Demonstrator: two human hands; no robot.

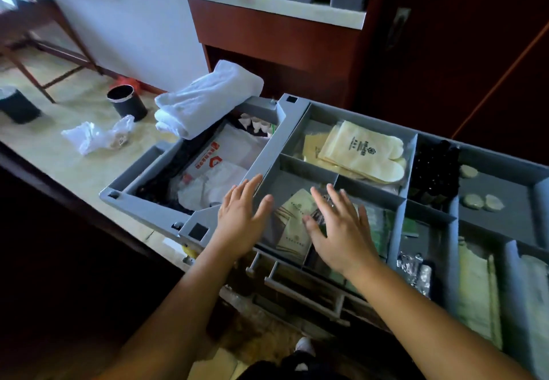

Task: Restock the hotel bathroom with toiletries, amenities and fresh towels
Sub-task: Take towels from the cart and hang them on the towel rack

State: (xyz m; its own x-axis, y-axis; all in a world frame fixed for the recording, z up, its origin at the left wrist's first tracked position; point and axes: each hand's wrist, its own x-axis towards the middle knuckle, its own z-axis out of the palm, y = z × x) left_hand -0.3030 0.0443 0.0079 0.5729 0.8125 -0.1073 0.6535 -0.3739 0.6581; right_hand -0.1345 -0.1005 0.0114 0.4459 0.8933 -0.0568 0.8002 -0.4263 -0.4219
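A grey housekeeping cart tray point(292, 118) with many compartments fills the middle of the head view. My left hand point(242, 216) hovers with straight fingers over the tray's diagonal divider and holds nothing. My right hand point(338, 225) is spread flat above a compartment of small cream amenity packets point(294, 213). Pale yellow packaged slippers point(361, 151) lie in the compartment behind. A folded white towel point(205, 100) rests on the cart's far left corner. Dark small bottles point(433, 169) stand further right.
The cart's bin section holds white plastic bags point(219, 166). Round soaps point(481, 201) lie in a right compartment. On the floor are a black waste bin point(126, 102) and crumpled plastic point(98, 136). A wooden cabinet point(282, 38) with a marble top stands behind the cart.
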